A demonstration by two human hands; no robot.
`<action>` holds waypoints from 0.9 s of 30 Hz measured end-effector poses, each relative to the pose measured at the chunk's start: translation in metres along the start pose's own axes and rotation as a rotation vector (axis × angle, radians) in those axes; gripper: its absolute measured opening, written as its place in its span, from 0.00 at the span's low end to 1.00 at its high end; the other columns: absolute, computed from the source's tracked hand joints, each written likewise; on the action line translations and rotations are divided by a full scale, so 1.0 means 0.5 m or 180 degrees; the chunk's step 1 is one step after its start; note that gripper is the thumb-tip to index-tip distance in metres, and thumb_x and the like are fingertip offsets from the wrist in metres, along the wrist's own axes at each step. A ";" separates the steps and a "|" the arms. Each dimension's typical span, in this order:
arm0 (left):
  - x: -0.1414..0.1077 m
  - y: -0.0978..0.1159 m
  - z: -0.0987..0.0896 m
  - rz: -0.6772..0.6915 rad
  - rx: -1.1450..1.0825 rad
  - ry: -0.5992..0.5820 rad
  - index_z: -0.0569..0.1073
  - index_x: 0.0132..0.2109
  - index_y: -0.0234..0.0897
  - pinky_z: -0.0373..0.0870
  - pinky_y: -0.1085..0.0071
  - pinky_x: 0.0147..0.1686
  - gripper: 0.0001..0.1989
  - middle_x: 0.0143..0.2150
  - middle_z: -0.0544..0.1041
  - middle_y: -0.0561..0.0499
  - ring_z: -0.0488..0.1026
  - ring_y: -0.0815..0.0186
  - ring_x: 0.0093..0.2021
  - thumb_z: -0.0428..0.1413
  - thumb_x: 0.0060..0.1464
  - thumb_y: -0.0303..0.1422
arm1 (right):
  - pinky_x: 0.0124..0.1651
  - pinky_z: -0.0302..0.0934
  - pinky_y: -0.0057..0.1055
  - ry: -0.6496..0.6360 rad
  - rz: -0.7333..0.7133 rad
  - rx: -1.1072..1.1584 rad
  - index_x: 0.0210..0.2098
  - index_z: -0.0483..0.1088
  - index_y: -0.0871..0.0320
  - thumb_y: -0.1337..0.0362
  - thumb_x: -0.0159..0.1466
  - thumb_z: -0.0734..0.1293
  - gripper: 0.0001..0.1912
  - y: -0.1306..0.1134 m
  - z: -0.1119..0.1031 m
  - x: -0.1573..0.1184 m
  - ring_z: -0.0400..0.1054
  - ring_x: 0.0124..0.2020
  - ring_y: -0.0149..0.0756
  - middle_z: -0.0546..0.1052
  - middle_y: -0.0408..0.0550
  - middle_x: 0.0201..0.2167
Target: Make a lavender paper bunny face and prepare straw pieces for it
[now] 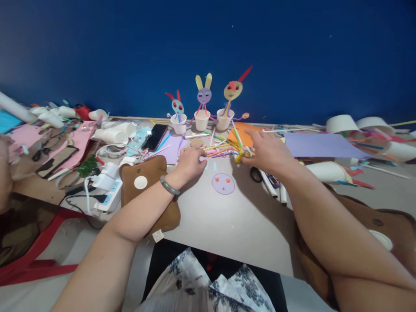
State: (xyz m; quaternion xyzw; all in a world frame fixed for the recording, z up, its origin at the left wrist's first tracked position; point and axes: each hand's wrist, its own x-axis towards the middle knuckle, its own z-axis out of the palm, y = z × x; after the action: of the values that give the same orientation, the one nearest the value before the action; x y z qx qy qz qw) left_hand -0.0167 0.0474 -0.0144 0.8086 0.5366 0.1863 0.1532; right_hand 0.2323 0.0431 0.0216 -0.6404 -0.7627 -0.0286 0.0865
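Note:
My left hand (pixel 192 159) lies on the table beside a pile of coloured sticks (pixel 221 149), fingers bent but apart, with nothing visible in it. Over the right side of the pile, my right hand (pixel 264 149) has its fingers closed at a yellow looped piece (pixel 239 157); its exact kind is too blurred to tell. Between my arms a round purple paper face (pixel 223 184) with orange eyes lies flat. Two small light-blue paper pieces (pixel 214 166) are just above it. An orange paper sheet (pixel 242 133) lies partly behind my right hand.
Three paper cups (pixel 202 120) with paper-faced figures stand at the back. A phone (pixel 155 137), brown cushion (pixel 149 173) and power strip (pixel 112 195) are left. Markers (pixel 269 185), purple paper (pixel 325 145) and more cups (pixel 342 125) are right. Another person's arm (pixel 4 173) shows far left.

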 end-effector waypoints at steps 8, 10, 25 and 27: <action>0.009 -0.014 0.012 0.0044 -0.0463 0.0248 0.79 0.42 0.38 0.63 0.57 0.53 0.07 0.46 0.82 0.46 0.75 0.56 0.47 0.58 0.57 0.30 | 0.39 0.62 0.36 -0.1332 -0.0581 0.0267 0.41 0.78 0.56 0.61 0.61 0.68 0.10 -0.105 0.001 -0.047 0.76 0.41 0.48 0.82 0.53 0.39; 0.010 -0.014 0.011 0.0038 -0.0461 0.0245 0.79 0.42 0.37 0.63 0.57 0.53 0.07 0.46 0.82 0.46 0.76 0.56 0.47 0.58 0.57 0.30 | 0.37 0.59 0.36 -0.1516 -0.0654 0.0041 0.40 0.78 0.58 0.63 0.62 0.66 0.10 -0.119 0.018 -0.049 0.76 0.42 0.49 0.82 0.56 0.41; 0.020 -0.027 0.029 -0.0041 -0.2220 -0.0028 0.78 0.38 0.34 0.72 0.63 0.46 0.05 0.39 0.80 0.46 0.75 0.63 0.41 0.60 0.53 0.30 | 0.36 0.57 0.34 -0.1691 -0.0504 0.0182 0.38 0.74 0.59 0.63 0.66 0.65 0.08 -0.123 0.045 -0.039 0.73 0.40 0.44 0.77 0.57 0.44; 0.025 -0.032 0.030 -0.0103 -0.2766 -0.0302 0.78 0.41 0.33 0.73 0.64 0.44 0.10 0.40 0.79 0.46 0.74 0.66 0.38 0.63 0.52 0.34 | 0.34 0.55 0.33 -0.1542 -0.0453 0.0418 0.35 0.72 0.57 0.62 0.64 0.66 0.06 -0.113 0.045 -0.035 0.72 0.36 0.42 0.78 0.53 0.37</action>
State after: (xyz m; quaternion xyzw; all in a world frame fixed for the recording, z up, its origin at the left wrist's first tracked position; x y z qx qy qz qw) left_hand -0.0181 0.0640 -0.0332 0.6682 0.4134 0.3550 0.5066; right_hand 0.1773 0.0194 0.0004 -0.5663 -0.8045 0.1691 -0.0594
